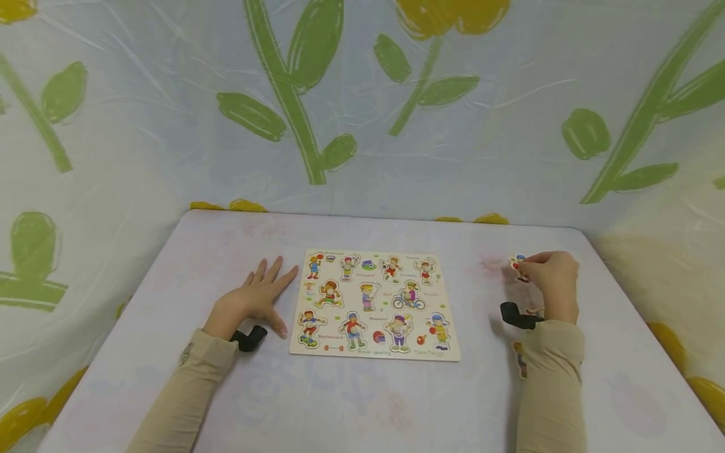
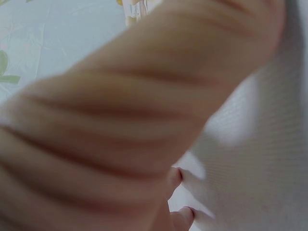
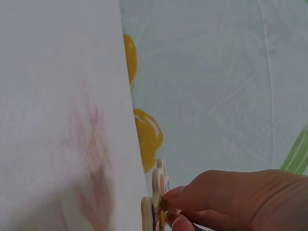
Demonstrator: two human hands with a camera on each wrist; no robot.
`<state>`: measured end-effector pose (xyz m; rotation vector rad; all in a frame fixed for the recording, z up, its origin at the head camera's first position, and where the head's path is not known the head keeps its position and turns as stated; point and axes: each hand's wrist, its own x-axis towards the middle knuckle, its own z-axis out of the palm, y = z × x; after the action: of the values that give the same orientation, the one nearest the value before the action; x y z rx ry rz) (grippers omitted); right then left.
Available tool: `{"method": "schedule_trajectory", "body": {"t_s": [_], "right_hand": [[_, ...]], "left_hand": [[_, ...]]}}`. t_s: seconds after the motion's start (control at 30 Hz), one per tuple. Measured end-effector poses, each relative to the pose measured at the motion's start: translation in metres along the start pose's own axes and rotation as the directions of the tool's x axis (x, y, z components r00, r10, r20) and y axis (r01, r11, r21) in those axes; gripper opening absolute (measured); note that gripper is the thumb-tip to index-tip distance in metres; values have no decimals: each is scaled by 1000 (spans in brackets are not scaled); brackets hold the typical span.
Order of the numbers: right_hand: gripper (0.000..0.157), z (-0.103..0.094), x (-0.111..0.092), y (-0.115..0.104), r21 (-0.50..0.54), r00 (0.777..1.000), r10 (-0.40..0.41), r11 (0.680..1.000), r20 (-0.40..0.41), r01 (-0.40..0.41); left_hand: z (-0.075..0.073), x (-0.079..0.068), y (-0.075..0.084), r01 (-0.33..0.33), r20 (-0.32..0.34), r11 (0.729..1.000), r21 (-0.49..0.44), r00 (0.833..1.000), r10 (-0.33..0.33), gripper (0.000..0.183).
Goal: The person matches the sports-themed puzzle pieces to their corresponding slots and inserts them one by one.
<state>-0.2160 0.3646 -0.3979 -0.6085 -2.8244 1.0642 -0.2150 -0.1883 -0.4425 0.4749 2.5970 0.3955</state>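
Note:
In the head view my right hand (image 1: 552, 283) pinches a wooden puzzle piece (image 1: 518, 267), a small painted figure, at the right of the table. The right wrist view shows thumb and fingertips on this puzzle piece (image 3: 158, 190), its pale wooden edge turned to the camera. My left hand (image 1: 252, 302) has its fingers spread on the table, just left of a wooden puzzle board (image 1: 349, 301). Several outlined sports figures with printed words cover the board. In the left wrist view, the wrist (image 2: 134, 110) fills most of the picture and hides the palm.
Another figure piece (image 1: 520, 360) lies partly beneath the right sleeve (image 1: 549, 390). A black wrist-camera mount (image 1: 518, 316) sits by the right cuff and a second black mount (image 1: 249, 340) by the left. Behind the white table (image 1: 362, 409) hangs a flower-patterned sheet (image 1: 464, 170).

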Motion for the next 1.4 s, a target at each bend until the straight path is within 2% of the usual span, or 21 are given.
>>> {"method": "schedule_trajectory", "body": {"t_s": [0.23, 0.53, 0.8, 1.03, 1.4], "right_hand": [[33, 6, -7, -21, -11, 996, -86, 996, -2, 85], [28, 10, -19, -53, 6, 982, -189, 982, 25, 189], [27, 10, -34, -78, 6, 969, -236, 972, 69, 236], [27, 12, -46, -93, -39, 955, -271, 960, 125, 277], [20, 19, -62, -114, -53, 923, -338, 934, 182, 352]], "left_hand": [[-9, -10, 12, -13, -7, 1000, -27, 1000, 13, 140], [-9, -9, 11, -6, -1, 1000, 3, 1000, 6, 137], [-7, -8, 10, -5, -3, 1000, 18, 1000, 5, 138], [-7, -6, 10, -14, -16, 1000, 11, 1000, 14, 138], [-7, -6, 13, -10, -14, 1000, -1, 1000, 10, 138]]}}
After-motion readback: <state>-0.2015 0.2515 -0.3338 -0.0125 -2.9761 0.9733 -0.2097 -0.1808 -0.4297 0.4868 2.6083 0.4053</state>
